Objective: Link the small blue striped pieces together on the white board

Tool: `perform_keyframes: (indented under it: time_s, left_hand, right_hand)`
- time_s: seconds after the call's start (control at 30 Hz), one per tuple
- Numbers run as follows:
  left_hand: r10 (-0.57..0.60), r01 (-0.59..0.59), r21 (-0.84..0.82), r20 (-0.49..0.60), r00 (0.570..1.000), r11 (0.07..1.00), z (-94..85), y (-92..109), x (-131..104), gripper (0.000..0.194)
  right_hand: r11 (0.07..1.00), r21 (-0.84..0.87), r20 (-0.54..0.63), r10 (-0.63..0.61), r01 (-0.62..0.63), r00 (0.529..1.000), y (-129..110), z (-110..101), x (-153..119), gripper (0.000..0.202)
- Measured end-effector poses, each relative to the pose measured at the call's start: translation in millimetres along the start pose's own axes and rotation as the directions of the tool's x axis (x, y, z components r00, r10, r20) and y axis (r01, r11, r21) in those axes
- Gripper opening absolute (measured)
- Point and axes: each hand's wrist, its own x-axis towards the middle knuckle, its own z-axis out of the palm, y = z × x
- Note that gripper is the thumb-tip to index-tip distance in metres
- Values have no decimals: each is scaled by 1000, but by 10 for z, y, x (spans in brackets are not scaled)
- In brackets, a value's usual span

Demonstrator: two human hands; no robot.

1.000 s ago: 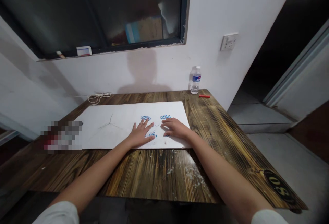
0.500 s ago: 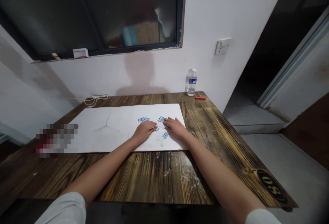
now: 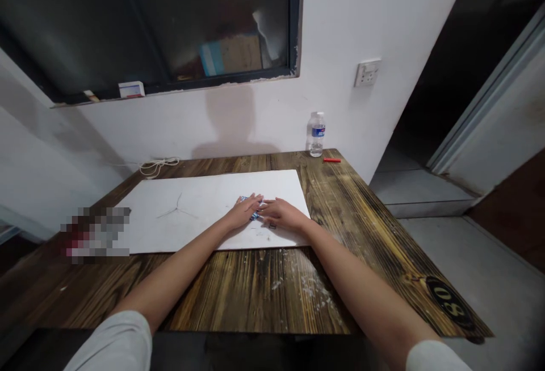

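Small blue-and-white pieces (image 3: 256, 216) lie bunched on a white board (image 3: 204, 189); their exact kind is too small to make out. My left hand (image 3: 243, 212) rests flat over part of the bunch, fingers stretched toward the right. Facing it, my right hand (image 3: 283, 214) lies low on the board, its fingers extended and its tips close to or touching the left fingers. Some pieces are hidden beneath both hands. One small dark-edged piece (image 3: 272, 225) shows below the right palm.
The board lies on a dark wooden table (image 3: 255, 291), with thin dark lines (image 3: 176, 209) on its left part. A water bottle (image 3: 317, 135), a red pen-like stick (image 3: 332, 160) and a coiled white cable (image 3: 158, 166) are at the back. A pixelated patch covers the board's left end.
Both hands have come together over the board. The blue-and-white pieces, spread in separate groups before, are now bunched between and under the hands.
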Motion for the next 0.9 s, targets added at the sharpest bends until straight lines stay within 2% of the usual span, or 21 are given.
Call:
perform_keyframes:
  time_s: [0.03,0.1,0.17,0.23,0.3,0.33,0.4,0.53,0.6,0.7,0.8,0.9]
  left_hand:
    - [53,-53,-13,30,998,999,3,61,-30,50]
    - [158,-158,3,80,984,987,-6,181,-132,49]
    - [255,-265,64,134,958,962,-30,293,-281,48]
    - [339,-364,109,191,921,925,-61,384,-456,47]
    - [386,-426,142,244,890,893,-91,432,-633,48]
    - [382,-428,167,249,890,888,-106,433,-713,50]
    - [343,-397,220,244,907,891,-130,383,-848,51]
    - [166,-197,333,121,979,922,-161,121,-986,51]
    - [57,-71,362,50,997,930,-167,-24,-978,51]
    - [-100,89,345,16,995,934,-165,-149,-872,53]
    - [-160,157,300,-17,987,941,-150,-116,-688,55]
    - [-110,99,271,24,994,958,-111,32,-496,52]
  right_hand:
    - [999,-5,-89,43,-43,995,0,-10,7,27]
    - [987,-13,-273,149,-158,951,12,-38,13,29]
    - [976,-22,-374,192,-216,907,29,-55,6,29]
    - [985,-47,-324,142,-165,935,39,-45,-7,28]
    - [994,-82,-160,61,-74,985,33,-13,-19,29]
    - [995,-97,-76,29,-37,997,26,3,-23,30]
    - [993,-119,30,5,-2,1000,11,18,-24,28]
    - [992,-122,35,20,-15,999,11,-46,-12,29]
    - [995,-91,22,32,-30,999,17,-95,-13,34]
    - [1000,-13,53,26,-26,998,-3,-132,-21,38]
    - [997,82,121,-18,8,993,-61,-127,-18,34]
    - [990,142,152,-23,1,988,-102,-119,-5,32]
